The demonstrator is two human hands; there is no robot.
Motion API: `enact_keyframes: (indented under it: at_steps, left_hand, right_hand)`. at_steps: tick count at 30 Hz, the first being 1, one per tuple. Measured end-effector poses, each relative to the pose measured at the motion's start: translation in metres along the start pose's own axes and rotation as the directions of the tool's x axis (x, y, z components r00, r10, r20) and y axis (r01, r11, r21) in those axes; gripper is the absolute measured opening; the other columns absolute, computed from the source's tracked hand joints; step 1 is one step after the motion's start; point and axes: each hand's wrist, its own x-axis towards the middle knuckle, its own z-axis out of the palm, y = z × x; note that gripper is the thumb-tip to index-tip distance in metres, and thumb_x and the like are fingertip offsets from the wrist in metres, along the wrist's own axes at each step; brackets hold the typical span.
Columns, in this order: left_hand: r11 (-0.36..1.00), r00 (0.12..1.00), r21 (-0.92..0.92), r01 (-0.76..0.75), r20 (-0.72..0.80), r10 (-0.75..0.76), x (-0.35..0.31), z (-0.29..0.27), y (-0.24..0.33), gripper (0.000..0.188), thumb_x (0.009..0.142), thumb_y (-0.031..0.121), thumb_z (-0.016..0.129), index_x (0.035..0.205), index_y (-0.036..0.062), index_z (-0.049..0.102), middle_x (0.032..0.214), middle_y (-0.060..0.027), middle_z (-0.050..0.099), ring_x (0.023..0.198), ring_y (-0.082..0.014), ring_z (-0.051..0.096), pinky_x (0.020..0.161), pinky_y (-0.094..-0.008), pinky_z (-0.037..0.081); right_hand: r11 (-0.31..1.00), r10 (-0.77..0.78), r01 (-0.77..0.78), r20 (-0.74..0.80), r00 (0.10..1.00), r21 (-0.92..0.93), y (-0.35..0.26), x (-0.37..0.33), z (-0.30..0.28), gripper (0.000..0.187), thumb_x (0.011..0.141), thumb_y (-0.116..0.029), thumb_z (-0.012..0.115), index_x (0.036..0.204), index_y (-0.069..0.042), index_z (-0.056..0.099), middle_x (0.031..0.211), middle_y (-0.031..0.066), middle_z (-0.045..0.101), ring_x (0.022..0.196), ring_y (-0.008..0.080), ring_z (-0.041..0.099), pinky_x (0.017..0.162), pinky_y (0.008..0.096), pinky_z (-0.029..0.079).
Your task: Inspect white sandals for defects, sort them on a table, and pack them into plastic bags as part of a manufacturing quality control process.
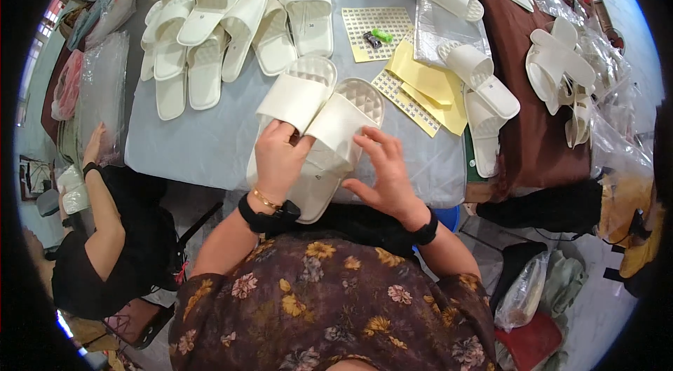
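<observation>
A pair of white slippers (336, 129) lies side by side at the table's near edge, toes pointing away from me. My left hand (277, 164) is closed on the pair, its fingertips tucked in at the strap openings where the two slippers meet. To the right, my right hand (384, 178) is open, thumb and fingers spread, its fingertips close to the right slipper's strap. Whether they touch it I cannot tell. Beyond the pair lie sheets of small printed stickers (371, 24) and yellow backing paper (424, 77).
White slippers (238, 24) are heaped at the table's far left, with more slippers (477, 77) at the right. A green and a black small item (378, 37) rest on a sticker sheet. Clear plastic bags (105, 91) hang at the left, beside another person's arm (105, 231).
</observation>
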Motion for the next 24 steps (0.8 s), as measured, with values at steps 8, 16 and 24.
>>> enact_keyframes:
  at_steps: [8, 16, 24]
  left_hand:
    - [0.97, 0.988, -0.195, 0.147, 0.084, -0.133, -0.023, 0.017, 0.004, 0.022, 0.088, 0.012, 0.073, 0.103, -0.0042, 0.068, 0.086, -0.0087, 0.064, 0.069, -0.0139, 0.064, 0.064, -0.0277, 0.053]
    - [0.912, 0.898, 0.089, -0.4, 0.236, 0.37, -0.038, 0.0, -0.006, 0.047, 0.077, 0.025, 0.079, 0.117, 0.0041, 0.066, 0.112, -0.0116, 0.062, 0.105, -0.0309, 0.059, 0.093, -0.0425, 0.046]
    - [0.869, 0.838, 0.154, -0.471, 0.384, 0.387, -0.044, 0.034, 0.005, 0.062, 0.077, 0.042, 0.076, 0.126, 0.0069, 0.062, 0.136, -0.0172, 0.051, 0.128, -0.0383, 0.043, 0.108, -0.0513, 0.032]
  right_hand:
    - [0.998, -0.005, 0.008, -0.049, 0.999, 0.067, 0.053, 0.024, 0.012, 0.052, 0.075, 0.006, 0.068, 0.125, -0.005, 0.06, 0.137, 0.0215, 0.051, 0.116, 0.0378, 0.055, 0.098, 0.0426, 0.047]
    - [0.987, -0.015, 0.004, -0.067, 0.998, -0.164, 0.026, -0.017, -0.005, 0.024, 0.077, 0.0, 0.071, 0.099, -0.005, 0.065, 0.1, 0.0157, 0.061, 0.09, 0.0348, 0.061, 0.074, 0.041, 0.051]
    - [0.98, 0.132, -0.119, 0.071, 0.989, -0.161, 0.019, -0.022, 0.003, 0.02, 0.079, -0.003, 0.07, 0.098, -0.004, 0.064, 0.092, 0.0138, 0.06, 0.084, 0.0341, 0.061, 0.072, 0.0417, 0.051]
